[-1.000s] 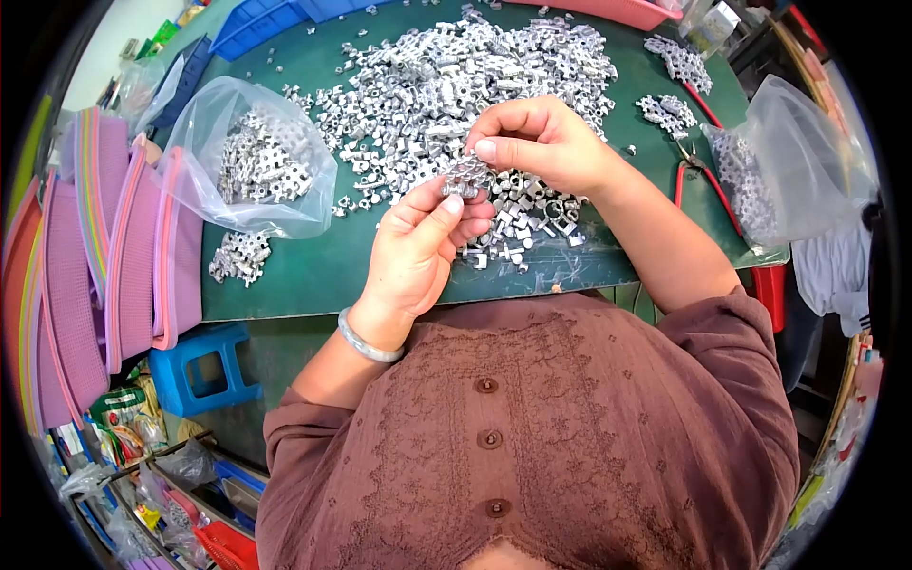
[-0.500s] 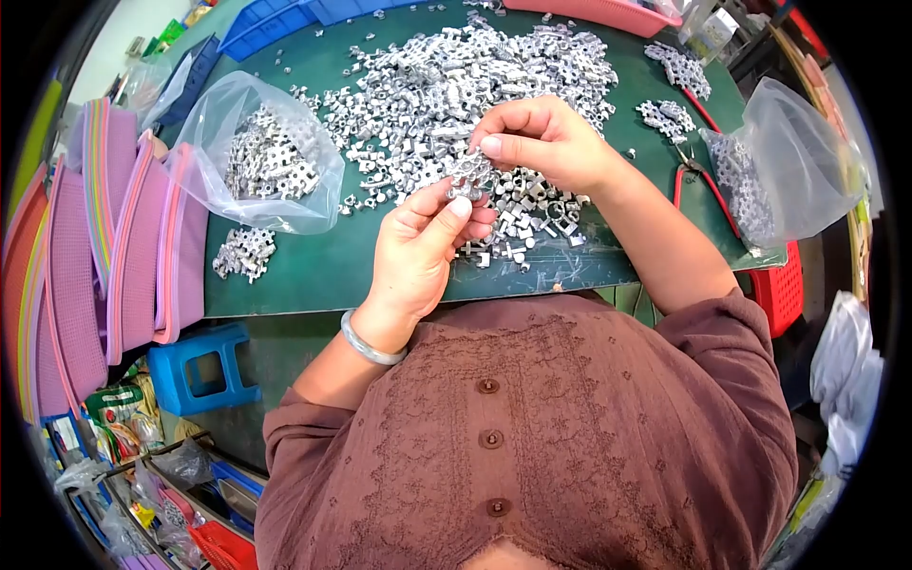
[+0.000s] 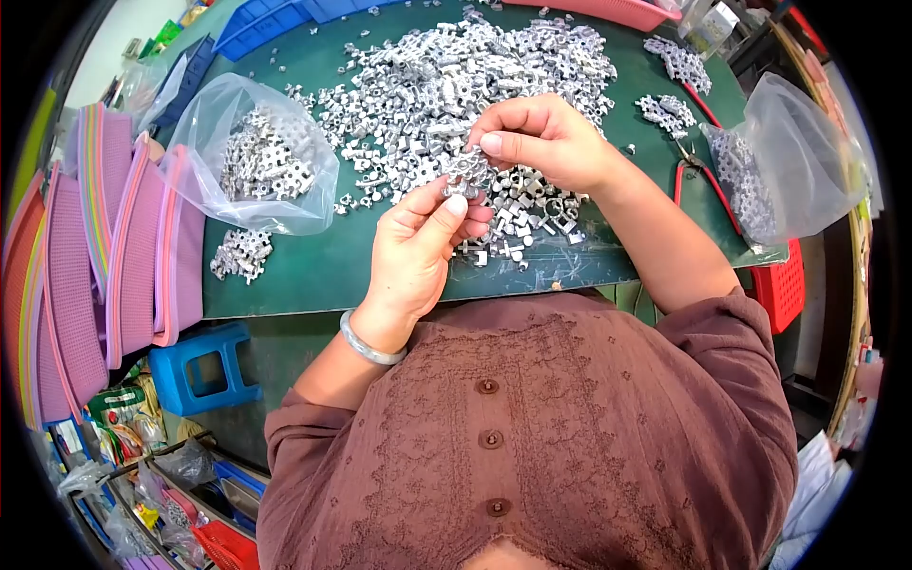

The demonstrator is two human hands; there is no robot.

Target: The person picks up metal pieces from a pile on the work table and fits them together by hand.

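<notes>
Between my two hands is a small cluster of joined grey metal-looking pieces (image 3: 467,171). My left hand (image 3: 418,237) pinches its lower end between thumb and fingers. At the upper end, the thumb and forefinger of my right hand (image 3: 541,142) are closed on it; whether they hold a separate small piece is too fine to see. Beyond my hands spreads a big heap of loose silvery-grey small parts (image 3: 418,104). Some of these parts lie just under my fingers, near the table's front edge.
On the green table (image 3: 304,275) stand an open plastic bag (image 3: 318,204) of joined pieces at left and another bag (image 3: 807,161) at right. Red-handled pliers (image 3: 693,169) lie near the right one. Pink baskets (image 3: 76,275) and a blue stool (image 3: 204,369) are at left.
Both hands stay nearly in place with the cluster between them. The view has shifted very slightly; nothing is visibly let go or picked up.
</notes>
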